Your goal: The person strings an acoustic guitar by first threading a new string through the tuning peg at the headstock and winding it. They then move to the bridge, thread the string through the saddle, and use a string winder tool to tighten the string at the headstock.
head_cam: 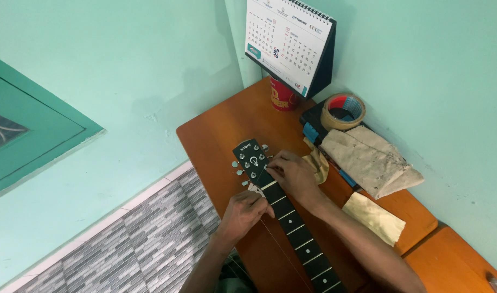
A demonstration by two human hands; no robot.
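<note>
1. Guitar headstock (250,157) lies on the tabletop (216,135); neck runs back toward you.
2. Left hand (243,212) has a closed grip at the neck edge by the nut, so keep it steady.
3. Right hand (293,174) pinches near the nut; what's in that grip I can't tell. Go gently there.

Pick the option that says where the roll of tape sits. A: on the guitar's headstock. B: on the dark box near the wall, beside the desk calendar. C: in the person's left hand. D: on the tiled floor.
B: the roll of tape lies on the dark box beside the desk calendar, away from both hands at the guitar neck.
</note>
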